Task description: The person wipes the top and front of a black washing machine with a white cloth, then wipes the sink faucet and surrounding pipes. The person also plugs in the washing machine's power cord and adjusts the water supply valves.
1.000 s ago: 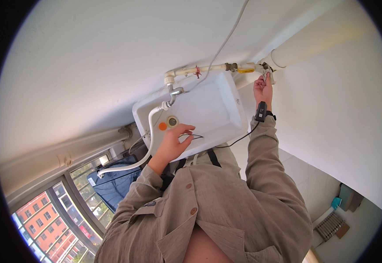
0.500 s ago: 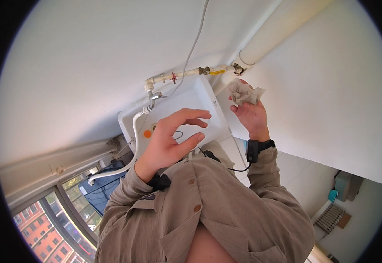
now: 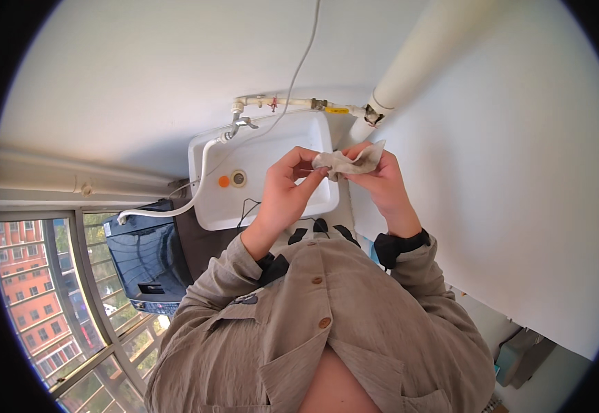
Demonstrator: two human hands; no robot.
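Note:
A crumpled greyish-white cloth (image 3: 360, 162) is stretched between my two hands, above the right end of the white sink (image 3: 292, 206). My left hand (image 3: 290, 184) pinches its left edge between thumb and fingers. On the other side, my right hand (image 3: 386, 186) grips the cloth from beneath and behind, its fingers partly hidden by the folds. Below the hands, the sink basin holds a round drain (image 3: 238, 178) with an orange disc (image 3: 223, 182) beside it.
A metal tap (image 3: 244, 123) with a white hose (image 3: 205, 165) stands at the sink's back left. The hose runs to a dark blue washing machine (image 3: 144, 251) by the window (image 3: 45, 289). A thick white pipe (image 3: 409, 69) rises at the back right, and a thin cable (image 3: 299, 62) hangs on the wall.
My left hand has come over and closed on the cloth. My right hand has moved slightly left and down with it, and the cloth is more spread. The view has shifted, showing more of the washing machine.

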